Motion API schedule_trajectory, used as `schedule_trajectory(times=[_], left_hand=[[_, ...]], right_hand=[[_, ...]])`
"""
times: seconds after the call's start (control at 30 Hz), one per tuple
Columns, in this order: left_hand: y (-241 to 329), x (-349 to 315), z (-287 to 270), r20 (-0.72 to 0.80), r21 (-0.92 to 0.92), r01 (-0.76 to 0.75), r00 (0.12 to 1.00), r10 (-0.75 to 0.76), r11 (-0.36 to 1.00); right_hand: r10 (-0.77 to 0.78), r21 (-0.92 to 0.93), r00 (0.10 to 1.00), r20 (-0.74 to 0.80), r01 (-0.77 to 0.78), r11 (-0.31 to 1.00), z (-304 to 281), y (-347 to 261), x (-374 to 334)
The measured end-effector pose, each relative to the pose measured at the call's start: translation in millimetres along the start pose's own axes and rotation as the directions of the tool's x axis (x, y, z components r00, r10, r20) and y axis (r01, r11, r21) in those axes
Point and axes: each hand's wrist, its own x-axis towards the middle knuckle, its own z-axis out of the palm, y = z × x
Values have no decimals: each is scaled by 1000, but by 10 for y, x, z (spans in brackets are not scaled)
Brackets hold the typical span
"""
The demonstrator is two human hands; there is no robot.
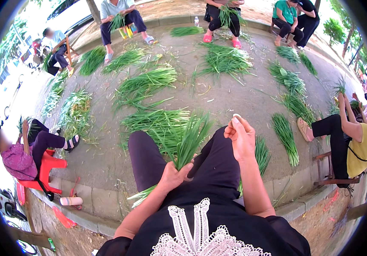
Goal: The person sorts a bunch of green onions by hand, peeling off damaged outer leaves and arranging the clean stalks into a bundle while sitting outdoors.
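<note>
My left hand (176,175) is closed around the lower part of a bunch of green chives (188,143), held over my lap. The leaf ends fan up and away from me, and the pale stem ends stick out at the lower left. To the right, above my right thigh, my right hand (241,137) is raised with its fingers curled in a pinch. A small whitish spot shows at its fingertips; I cannot make out what it is. Just beyond my knees lies a large heap of chives (149,123) on the pavement.
More chive piles lie on the ground, such as one at the right (285,138) and one farther off (226,59). Several seated people surround them, one on a red plastic stool (49,170). A pale bottle (71,201) lies by the kerb (93,224).
</note>
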Motion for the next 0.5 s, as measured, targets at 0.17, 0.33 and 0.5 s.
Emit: schedule_trajectory(times=[0.17,0.33,0.5], left_hand=[[102,22,-94,66,-129,163,986,-156,978],[81,43,-110,74,-137,205,978,-197,969],[114,18,-86,76,-98,198,979,-191,975]], right_hand=[[22,-40,999,34,-21,999,-6,24,-34],[12,-60,999,38,-10,998,42,2,-62],[-69,-117,979,194,93,989,203,-112,-95]])
